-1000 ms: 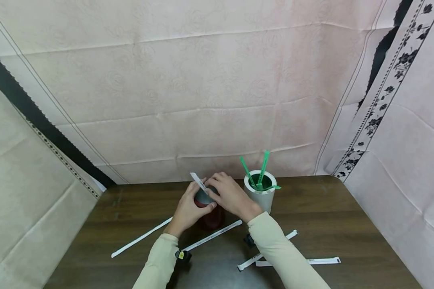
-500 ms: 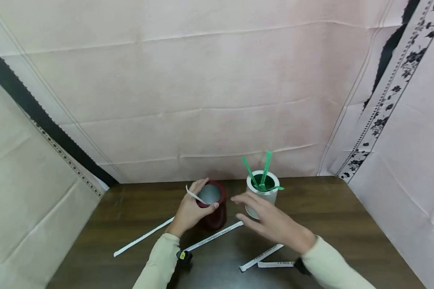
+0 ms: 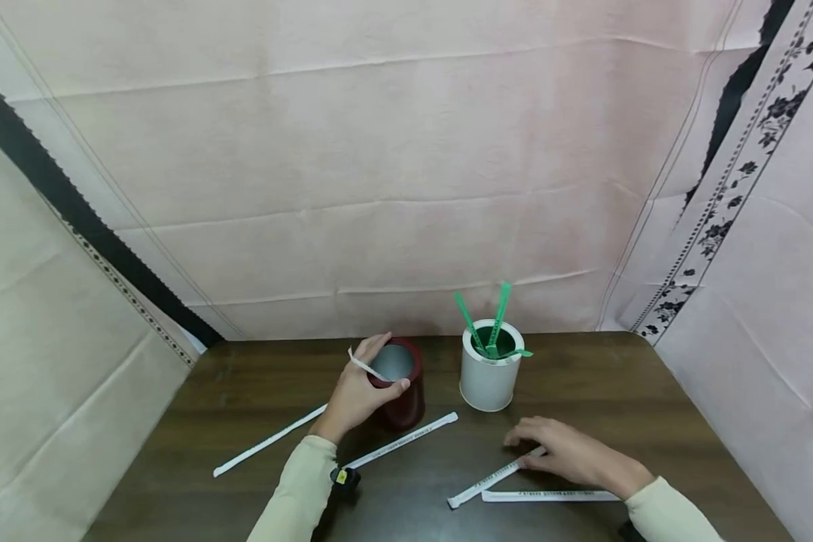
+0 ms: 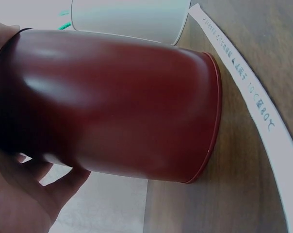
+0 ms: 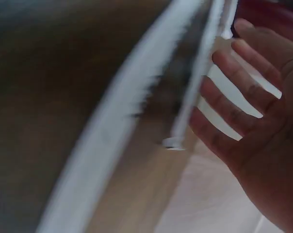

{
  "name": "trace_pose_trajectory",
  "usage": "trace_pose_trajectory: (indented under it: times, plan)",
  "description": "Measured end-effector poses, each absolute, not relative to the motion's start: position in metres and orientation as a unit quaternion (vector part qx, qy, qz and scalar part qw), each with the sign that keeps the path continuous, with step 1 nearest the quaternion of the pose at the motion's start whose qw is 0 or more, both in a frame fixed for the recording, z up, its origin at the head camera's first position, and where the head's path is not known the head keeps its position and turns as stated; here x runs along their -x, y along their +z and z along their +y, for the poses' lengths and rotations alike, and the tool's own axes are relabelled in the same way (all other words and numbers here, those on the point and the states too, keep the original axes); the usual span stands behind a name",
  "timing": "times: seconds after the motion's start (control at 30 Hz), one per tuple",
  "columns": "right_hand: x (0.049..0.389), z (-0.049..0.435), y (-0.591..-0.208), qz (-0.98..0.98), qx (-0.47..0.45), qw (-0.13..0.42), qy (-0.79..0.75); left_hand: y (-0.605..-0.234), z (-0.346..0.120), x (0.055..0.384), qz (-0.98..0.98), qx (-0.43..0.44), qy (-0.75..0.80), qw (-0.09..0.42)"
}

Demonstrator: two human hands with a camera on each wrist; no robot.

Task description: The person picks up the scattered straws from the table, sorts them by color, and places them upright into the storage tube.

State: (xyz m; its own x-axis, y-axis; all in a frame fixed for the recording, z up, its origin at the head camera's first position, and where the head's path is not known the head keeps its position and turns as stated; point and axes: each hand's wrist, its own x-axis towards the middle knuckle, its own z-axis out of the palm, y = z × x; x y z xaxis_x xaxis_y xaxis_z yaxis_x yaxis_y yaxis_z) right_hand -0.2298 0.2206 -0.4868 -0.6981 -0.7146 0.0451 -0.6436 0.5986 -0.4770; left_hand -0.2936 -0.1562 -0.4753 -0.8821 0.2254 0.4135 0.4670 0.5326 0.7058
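Observation:
My left hand (image 3: 352,399) grips a dark red cup (image 3: 409,406) round its upper part, thumb at the near side of the rim. A white wrapped straw (image 3: 368,367) slants out of the cup's mouth beside the fingers. In the left wrist view, fingers curl round the smooth red wall. To the right, my right hand (image 3: 572,452) is low over the tabletop, thumb and fingers at the far end of a printed wrapped straw (image 3: 488,480). The right wrist view has those fingers loosely spread, not closed round a straw. Another wrapped straw (image 3: 549,496) lies just nearer.
A white cup (image 3: 486,384) holding several green straws (image 3: 500,316) stands right of the red one. More wrapped straws lie on the brown table (image 3: 257,384): one to the left (image 3: 271,440), one in front of the red cup (image 3: 406,439). Pale cloth (image 3: 406,248) hangs behind.
The right hand has left the red cup's mouth and moved right and nearer, down to the straws. The left hand still grips the cup, with the straw now lower in it.

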Motion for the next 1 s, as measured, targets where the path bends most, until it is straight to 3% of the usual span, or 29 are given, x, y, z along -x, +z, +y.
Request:
trace_pose_trajectory:
  times: [0.23, 0.57, 0.8, 1.0]
  plan:
    - [0.232, 0.231, -0.505, 0.888, 0.415, 0.027, -0.194, -0.475, -0.153, 0.294, -0.859, 0.201, -0.452, 0.136]
    - [0.234, 0.218, -0.498, 0.903, 0.399, 0.043, -0.156, -0.476, -0.156, 0.293, -0.859, 0.196, -0.451, 0.139]
    - [0.226, 0.200, -0.480, 0.889, 0.392, -0.060, -0.226, -0.477, -0.157, 0.294, -0.861, 0.196, -0.449, 0.136]
    - [0.214, 0.162, -0.437, 0.838, 0.409, -0.103, -0.346, -0.476, -0.158, 0.294, -0.860, 0.202, -0.447, 0.139]
